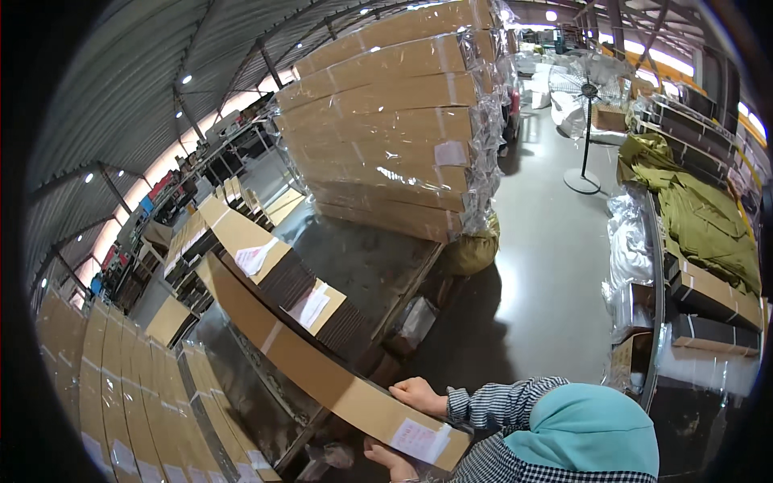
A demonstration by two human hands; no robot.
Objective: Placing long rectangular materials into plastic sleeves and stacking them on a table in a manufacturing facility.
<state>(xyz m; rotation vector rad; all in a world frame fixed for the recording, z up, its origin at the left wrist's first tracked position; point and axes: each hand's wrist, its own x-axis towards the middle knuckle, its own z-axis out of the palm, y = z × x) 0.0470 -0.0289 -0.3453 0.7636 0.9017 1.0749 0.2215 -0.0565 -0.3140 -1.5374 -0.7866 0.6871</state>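
Observation:
A long, narrow cardboard box (pixel 326 374) slants from the pallet area at left down toward me at lower right. It has a pale strap across its far part and a white label (pixel 420 439) at its near end. My right hand (pixel 419 396) is closed on its far long edge, just above the label. Under the opposite edge, near the same end, my left hand (pixel 392 460) is curled, with part of its fingers hidden below the box. Checked sleeves (pixel 499 401) and teal cloth (pixel 600 431) fill the lower right.
A tall stack of plastic-wrapped cartons (pixel 378 137) stands on a dark platform (pixel 354 245) ahead. Stacked labelled boxes (pixel 314 310) lie beside mine. More long cartons (pixel 121 386) line the left. A floor fan (pixel 586 133) and green cloth (pixel 700 217) are at right.

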